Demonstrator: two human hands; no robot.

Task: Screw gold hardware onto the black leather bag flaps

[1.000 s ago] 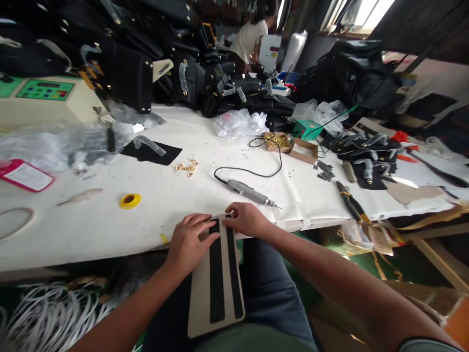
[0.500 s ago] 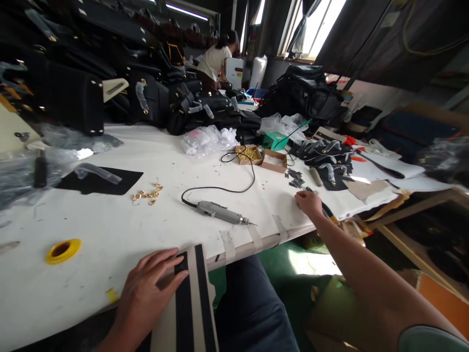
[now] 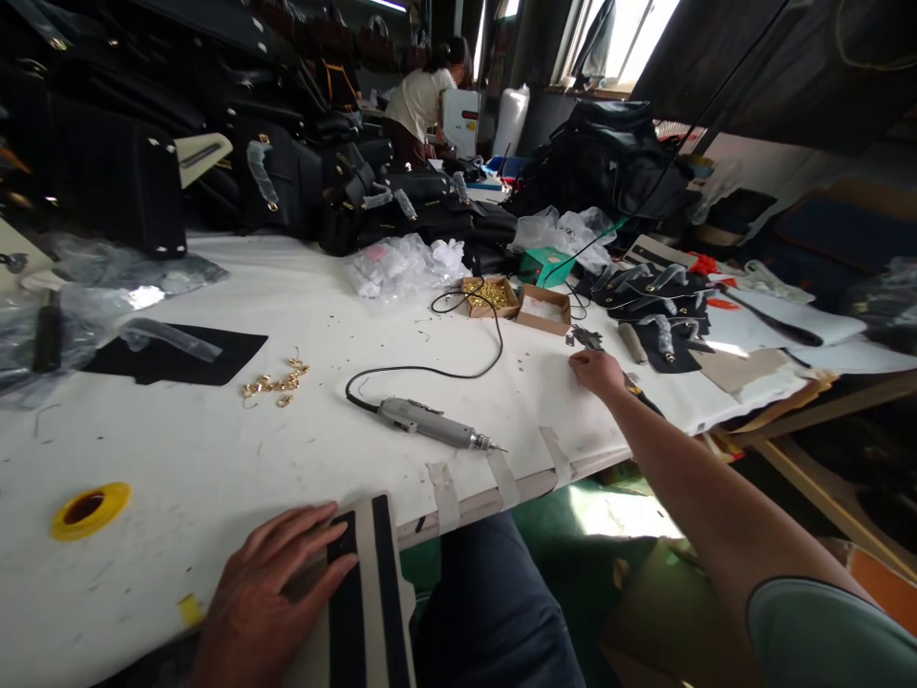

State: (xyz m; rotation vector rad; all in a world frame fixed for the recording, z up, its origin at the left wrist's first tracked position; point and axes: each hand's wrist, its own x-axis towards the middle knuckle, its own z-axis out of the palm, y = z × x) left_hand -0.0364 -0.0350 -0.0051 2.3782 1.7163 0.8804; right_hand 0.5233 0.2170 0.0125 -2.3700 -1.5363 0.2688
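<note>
My left hand rests on a beige panel with black stripes at the table's front edge, its thumb and fingertips around a small black piece on one stripe. Stretched out to the right, my right hand has its fingers curled down at the tabletop, beside a pile of small dark pieces. Whatever is between those fingers is hidden. A grey electric screwdriver with a black cord lies between the hands.
Yellow tape roll and gold fittings lie at left. Behind the screwdriver are a box of gold parts, a second small box and a green box. Black bags are piled behind; a person bends farther back.
My right hand has shifted slightly toward the pile of dark pieces and now covers less of the tool beside it. The camera view has turned a little to the right.
</note>
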